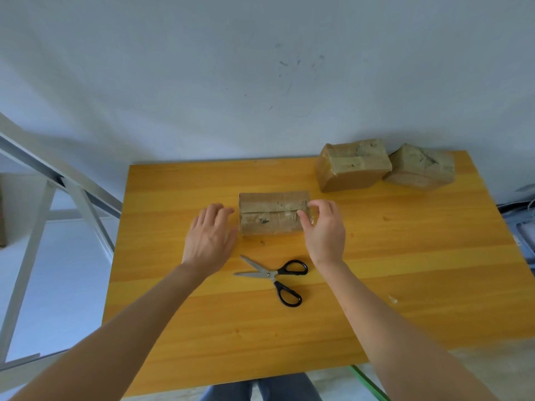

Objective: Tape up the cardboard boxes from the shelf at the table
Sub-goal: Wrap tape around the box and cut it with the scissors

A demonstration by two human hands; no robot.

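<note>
Clear tape strip [307,213] pinched in my right hand [324,227], I should press it flat across the cardboard box [272,214] seam while my open, empty left hand [210,235] steadies its side.

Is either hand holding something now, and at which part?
The right hand pinches what looks like clear tape at the right end of the near box. The left hand is open and holds nothing.

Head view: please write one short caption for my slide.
Right hand presses clear tape onto a cardboard box; left hand open beside it, scissors nearby.
</note>
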